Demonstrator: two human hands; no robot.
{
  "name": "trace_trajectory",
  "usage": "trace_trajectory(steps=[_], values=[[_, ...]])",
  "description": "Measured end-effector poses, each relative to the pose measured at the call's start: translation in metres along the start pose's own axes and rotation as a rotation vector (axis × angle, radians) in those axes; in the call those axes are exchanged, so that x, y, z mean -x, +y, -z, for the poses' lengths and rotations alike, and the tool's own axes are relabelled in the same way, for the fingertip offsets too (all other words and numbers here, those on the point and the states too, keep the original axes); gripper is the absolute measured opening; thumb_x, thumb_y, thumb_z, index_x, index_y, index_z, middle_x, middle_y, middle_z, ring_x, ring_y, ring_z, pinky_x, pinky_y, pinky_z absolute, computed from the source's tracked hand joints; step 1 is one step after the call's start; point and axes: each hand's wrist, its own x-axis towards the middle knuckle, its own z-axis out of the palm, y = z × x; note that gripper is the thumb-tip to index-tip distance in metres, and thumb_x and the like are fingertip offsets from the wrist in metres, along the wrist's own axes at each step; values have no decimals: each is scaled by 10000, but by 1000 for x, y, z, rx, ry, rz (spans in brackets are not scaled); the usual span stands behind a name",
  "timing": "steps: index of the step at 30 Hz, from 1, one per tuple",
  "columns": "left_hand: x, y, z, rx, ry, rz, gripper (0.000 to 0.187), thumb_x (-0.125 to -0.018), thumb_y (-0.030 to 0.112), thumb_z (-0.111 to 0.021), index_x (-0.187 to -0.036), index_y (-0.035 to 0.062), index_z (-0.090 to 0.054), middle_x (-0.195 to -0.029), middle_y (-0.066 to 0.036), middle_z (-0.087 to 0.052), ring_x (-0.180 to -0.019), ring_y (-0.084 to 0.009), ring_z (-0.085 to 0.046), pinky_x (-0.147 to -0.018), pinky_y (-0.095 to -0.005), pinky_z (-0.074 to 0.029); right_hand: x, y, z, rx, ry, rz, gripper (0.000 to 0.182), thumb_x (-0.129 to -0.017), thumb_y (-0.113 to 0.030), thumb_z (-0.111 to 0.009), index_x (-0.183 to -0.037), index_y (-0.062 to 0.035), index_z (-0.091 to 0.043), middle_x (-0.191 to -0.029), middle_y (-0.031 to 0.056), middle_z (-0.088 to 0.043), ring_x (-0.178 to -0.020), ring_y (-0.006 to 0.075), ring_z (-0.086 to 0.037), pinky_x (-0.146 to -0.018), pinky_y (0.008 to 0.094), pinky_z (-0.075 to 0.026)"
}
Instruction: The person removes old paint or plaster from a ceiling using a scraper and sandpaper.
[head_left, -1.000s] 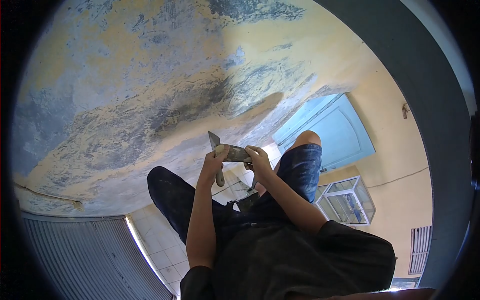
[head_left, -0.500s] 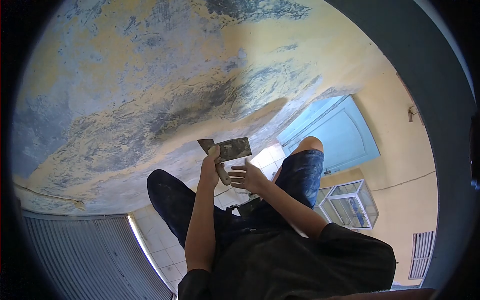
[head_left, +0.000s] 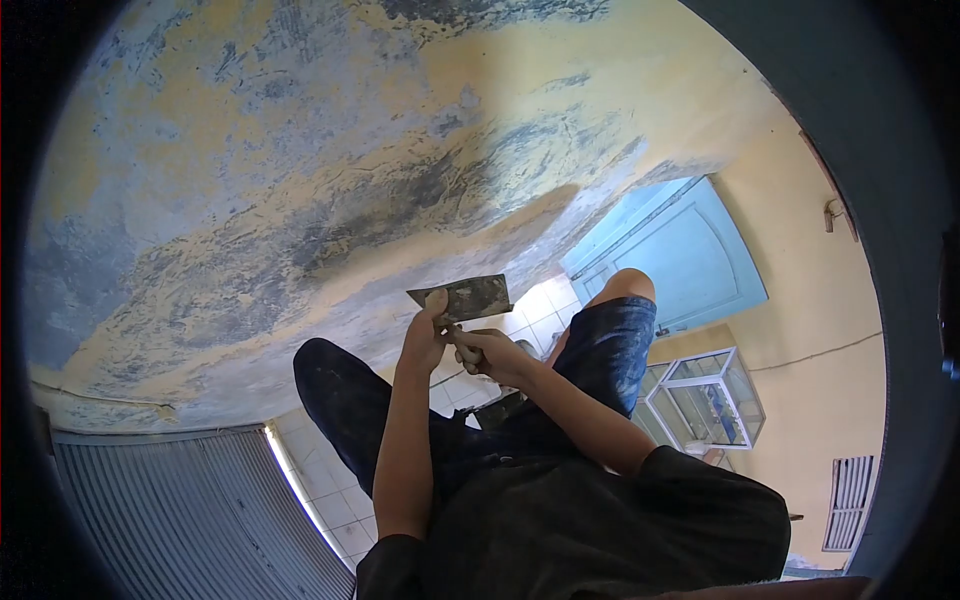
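Note:
My left hand (head_left: 424, 338) is closed, its thumb pressed on a dark, rectangular flat scraper plate (head_left: 480, 298) smeared with plaster. Behind the thumb, the pointed blade corner of a putty knife (head_left: 418, 297) sticks out to the left, overlapped by the plate. My right hand (head_left: 492, 356) has its fingers wrapped round the putty knife's pale handle. Both hands are close together above my lap, just short of the wall. Whether my left fingers also touch the knife is hidden.
A patchy, scraped wall (head_left: 300, 200) fills the space ahead. Right of it are a light blue door (head_left: 690, 260), a glass display cabinet (head_left: 705, 400) and a vent (head_left: 848, 503). A corrugated shutter (head_left: 200, 500) stands at left, white floor tiles (head_left: 345, 510) beside my knees.
My right hand, spread beside the handle before, has moved left and closed round it. The scraper plate and putty knife have tilted slightly. The view has shifted a little.

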Motion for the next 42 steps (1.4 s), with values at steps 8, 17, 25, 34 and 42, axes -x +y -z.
trace_trajectory(steps=[8, 17, 25, 34, 42], values=[[-13, 9, 38, 140, 317, -66, 426, -877, 406, -709, -1169, 114, -599, -1032, -57, -626, -987, -253, -572, -911, -470, -434, -5, 20, 23, -246, 123, -37, 265, -1007, -257, -561, -1027, 7, -573, -860, 90, -582, -692, 163, -559, -652, 293, -477], [-12, 8, 32, -672, 827, -392, 411, -900, 421, -662, -906, 16, -728, -853, -123, -707, -829, -254, -636, -871, -422, -379, 22, -49, -31, 19, 369, 494, 358, -1013, -330, -568, -1139, -6, -479, -793, 30, -528, -591, 76, -460, -511, 240, -373], [30, 82, 1, -1229, 966, -904, 343, -914, 336, -672, -837, 3, -697, -701, -159, -637, -772, -344, -617, -977, -485, -286, 46, -145, -73, 310, 381, 983, 279, -1041, -237, -521, -1145, 14, -581, -692, -17, -508, -525, 13, -383, -448, 191, -288], [111, 295, -115, -1229, 781, -1999, 199, -931, 209, -694, -958, 13, -681, -784, -96, -675, -652, -192, -624, -616, -308, -498, 47, -181, -105, 230, 212, 1131, 262, -1037, -217, -527, -1093, 28, -601, -665, -17, -504, -514, 13, -379, -442, 188, -262], [122, 415, -169, -1367, 877, -2493, 182, -906, 287, -713, -953, 111, -713, -749, -78, -681, -652, -197, -656, -626, -325, -510, 41, -163, -110, 79, 251, 1092, 247, -1013, -232, -568, -1131, -22, -619, -662, -7, -507, -471, 10, -336, -398, 186, -243]])
